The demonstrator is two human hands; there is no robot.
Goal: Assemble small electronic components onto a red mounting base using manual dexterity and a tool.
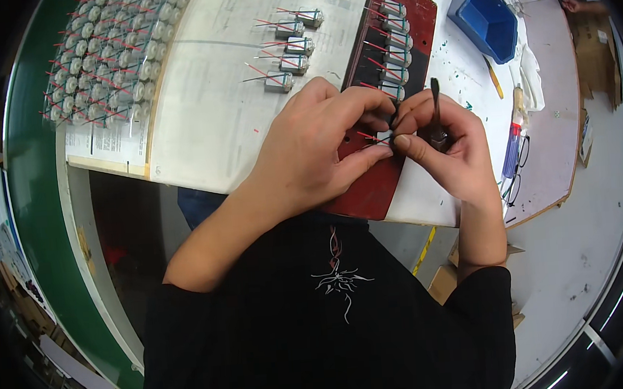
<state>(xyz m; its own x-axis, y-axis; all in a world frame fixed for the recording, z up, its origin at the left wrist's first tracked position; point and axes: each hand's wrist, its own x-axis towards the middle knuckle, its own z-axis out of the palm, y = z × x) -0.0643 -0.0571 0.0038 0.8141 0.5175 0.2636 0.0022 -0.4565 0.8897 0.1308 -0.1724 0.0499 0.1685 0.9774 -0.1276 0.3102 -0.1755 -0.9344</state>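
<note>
A small grey motor-like part (384,138) with thin red and teal wires sits at the near end of a dark red fixture board (366,194). My left hand (308,140) closes on it with thumb and fingers from the left. My right hand (446,138) is pinched at its right side, and the fingertips of both hands nearly meet there. A dark slim tool (436,110) sticks up from the right palm, its lower end hidden by the fingers. Beyond the hands, several like parts (394,51) stand in a row along the board.
Left of the board, several loose motor-like parts (294,46) lie on the white table sheet (205,122). Many more (110,57) fill the far left. To the right are a blue bin (486,20), a yellow stick-like tool (495,79), a red-and-blue-handled tool (513,148) and glasses (518,176).
</note>
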